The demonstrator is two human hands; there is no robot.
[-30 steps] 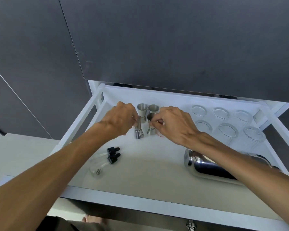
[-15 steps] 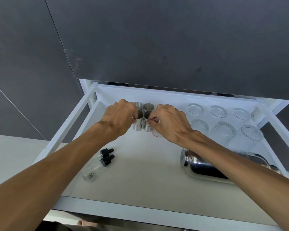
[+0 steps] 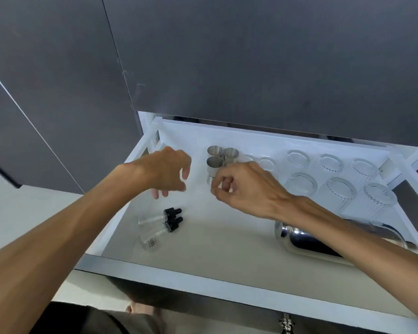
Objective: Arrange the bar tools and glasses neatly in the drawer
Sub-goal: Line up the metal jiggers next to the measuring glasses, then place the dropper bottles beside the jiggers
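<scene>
The white drawer (image 3: 227,283) stands pulled out below me. Several steel jiggers (image 3: 215,162) stand packed in a tight square at the back. My left hand (image 3: 167,172) hovers to their left, fingers spread, holding nothing. My right hand (image 3: 241,186) is just in front of the jiggers with fingers loosely curled and nothing seen in them. Two small dropper bottles (image 3: 162,221) with black caps lie on their sides near the front left. A shiny steel shaker (image 3: 307,239) lies on its side at the right, partly under my right forearm. Several ribbed clear glasses (image 3: 340,189) stand in rows at the back right.
Dark cabinet fronts (image 3: 251,56) rise directly behind and above the drawer. A pale counter or floor surface (image 3: 34,208) lies to the left. The drawer's raised side rails (image 3: 135,153) border both sides. Bare liner stretches across the drawer's middle and front.
Both hands pushed two jiggers back against the other pair, then let go and drew away; the left hand moved left and opened, the right pulled toward me.
</scene>
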